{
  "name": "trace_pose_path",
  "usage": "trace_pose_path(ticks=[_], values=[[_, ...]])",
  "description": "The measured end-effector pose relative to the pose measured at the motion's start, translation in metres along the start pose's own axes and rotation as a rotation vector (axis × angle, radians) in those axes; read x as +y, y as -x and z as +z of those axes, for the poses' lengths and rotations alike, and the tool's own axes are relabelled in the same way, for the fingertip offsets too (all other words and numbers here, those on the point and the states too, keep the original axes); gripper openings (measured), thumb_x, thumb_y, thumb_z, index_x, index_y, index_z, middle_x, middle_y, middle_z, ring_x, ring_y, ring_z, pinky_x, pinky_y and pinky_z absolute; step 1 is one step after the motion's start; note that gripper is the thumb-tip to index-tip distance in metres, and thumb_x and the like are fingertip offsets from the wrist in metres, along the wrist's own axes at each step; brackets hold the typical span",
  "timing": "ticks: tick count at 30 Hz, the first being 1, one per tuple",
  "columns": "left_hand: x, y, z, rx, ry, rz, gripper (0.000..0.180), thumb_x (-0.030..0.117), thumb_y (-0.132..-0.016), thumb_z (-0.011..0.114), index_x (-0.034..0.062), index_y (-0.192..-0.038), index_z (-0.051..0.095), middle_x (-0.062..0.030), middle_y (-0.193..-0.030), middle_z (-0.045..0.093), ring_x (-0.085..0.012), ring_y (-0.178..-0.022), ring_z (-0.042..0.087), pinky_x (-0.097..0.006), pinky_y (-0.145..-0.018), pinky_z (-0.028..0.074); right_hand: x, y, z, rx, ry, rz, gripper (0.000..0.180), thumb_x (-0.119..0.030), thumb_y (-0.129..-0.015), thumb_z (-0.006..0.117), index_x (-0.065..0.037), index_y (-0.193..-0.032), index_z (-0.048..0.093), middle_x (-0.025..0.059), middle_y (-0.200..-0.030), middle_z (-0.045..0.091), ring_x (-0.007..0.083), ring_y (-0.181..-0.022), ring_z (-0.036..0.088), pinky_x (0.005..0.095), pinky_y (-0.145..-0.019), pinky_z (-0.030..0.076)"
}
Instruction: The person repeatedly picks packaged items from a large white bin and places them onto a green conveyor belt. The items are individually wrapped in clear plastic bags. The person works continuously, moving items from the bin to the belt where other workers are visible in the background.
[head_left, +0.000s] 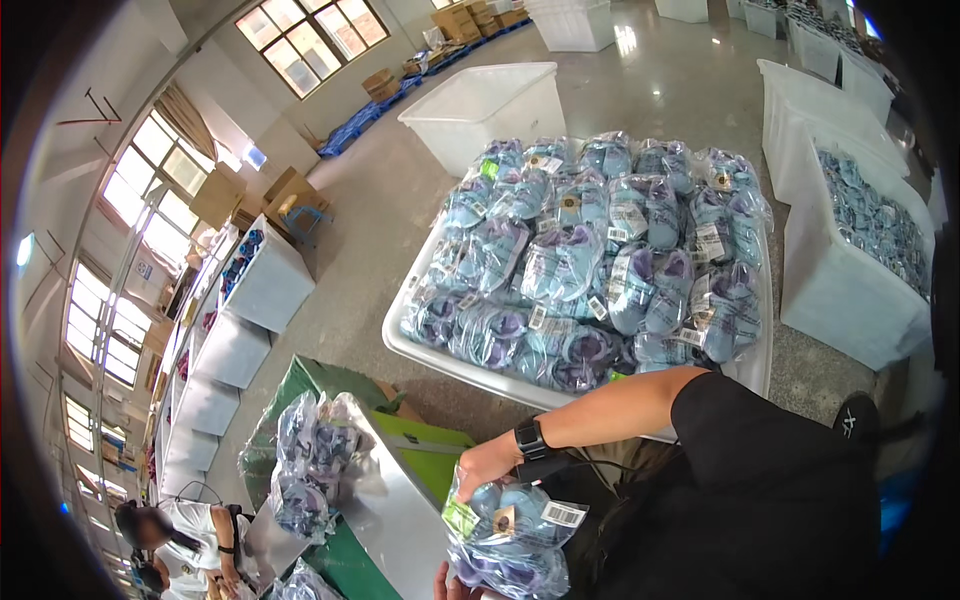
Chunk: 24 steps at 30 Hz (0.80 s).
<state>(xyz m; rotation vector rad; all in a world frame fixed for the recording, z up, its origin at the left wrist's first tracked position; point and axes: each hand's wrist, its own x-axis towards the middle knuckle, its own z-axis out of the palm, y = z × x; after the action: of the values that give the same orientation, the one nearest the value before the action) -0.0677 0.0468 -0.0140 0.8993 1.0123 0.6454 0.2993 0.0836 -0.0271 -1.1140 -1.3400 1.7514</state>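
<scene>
A clear plastic bag of light-blue and purple clogs (510, 540) is in front of me, with a white barcode label and a green tag on it. My right hand (485, 467), with a black watch on the wrist, is closed on the bag's upper end, by the green tag. At the lower edge of the view, the fingers of my left hand (450, 583) curl against the bag's lower end; the rest of that hand is out of view. More bagged clogs (310, 465) lie on a light work surface (400, 500) to the left.
A white tub (480, 377) heaped with bagged blue clogs stands beyond my right arm. Another white tub (850, 290) of bags is at the right. A white bin (480, 110) stands behind. At the lower left is a person (195, 530); a row of white bins (235, 345) lines the left.
</scene>
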Motion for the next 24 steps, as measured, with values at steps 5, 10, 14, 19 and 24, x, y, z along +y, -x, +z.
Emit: trace_pose_path(ticks=[5,10,14,19,24], values=[[-0.015,-0.015,-0.021,0.236,-0.253,0.104,0.036,0.013,-0.105,0.060,0.0018,-0.139,0.054,-0.0098,-0.095,0.069,-0.0140,-0.068,0.064,-0.022,-0.055,0.051,-0.015,-0.003,-0.061,0.235,-0.027,-0.029,0.037,-0.041,-0.092,0.070,-0.004,-0.088,0.075,0.0032,-0.068,0.065,0.0130,-0.049,0.058,0.0310,-0.040,0.045],[-0.012,-0.011,-0.016,0.275,-0.155,0.129,0.033,0.004,-0.102,0.061,-0.0006,-0.135,0.058,-0.0066,-0.089,0.067,-0.0094,-0.062,0.057,-0.021,-0.051,0.047,-0.016,-0.005,-0.121,0.514,-0.123,-0.045,0.036,-0.040,-0.091,0.070,-0.005,-0.088,0.076,0.0041,-0.072,0.069,0.0136,-0.051,0.065,0.0268,-0.043,0.051],[-0.029,-0.015,-0.024,0.337,-0.205,0.231,0.024,0.003,-0.100,0.062,-0.0028,-0.124,0.063,-0.0061,-0.080,0.066,-0.0095,-0.059,0.058,-0.021,-0.051,0.048,-0.017,-0.013,-0.168,0.680,-0.379,-0.091,0.035,-0.035,-0.091,0.071,-0.001,-0.093,0.075,0.0114,-0.079,0.073,0.0169,-0.055,0.070,0.0279,-0.044,0.053],[-0.061,-0.034,-0.046,0.420,-0.255,0.377,0.014,0.007,-0.099,0.065,-0.0018,-0.110,0.067,-0.0037,-0.065,0.061,-0.0093,-0.048,0.051,-0.022,-0.047,0.046,-0.018,-0.032,-0.230,0.818,-0.622,-0.260,0.039,-0.033,-0.094,0.067,0.004,-0.106,0.067,0.0102,-0.078,0.070,0.0187,-0.057,0.069,0.0298,-0.048,0.058],[-0.066,-0.035,-0.047,0.520,-0.130,0.307,0.011,0.003,-0.098,0.064,-0.0006,-0.109,0.066,-0.0044,-0.067,0.061,-0.0090,-0.054,0.053,-0.022,-0.048,0.047,-0.026,-0.063,-0.299,1.054,-0.899,-0.506,0.040,-0.027,-0.092,0.069,0.009,-0.108,0.062,0.0173,-0.089,0.067,0.0262,-0.067,0.072,0.0312,-0.055,0.062]])
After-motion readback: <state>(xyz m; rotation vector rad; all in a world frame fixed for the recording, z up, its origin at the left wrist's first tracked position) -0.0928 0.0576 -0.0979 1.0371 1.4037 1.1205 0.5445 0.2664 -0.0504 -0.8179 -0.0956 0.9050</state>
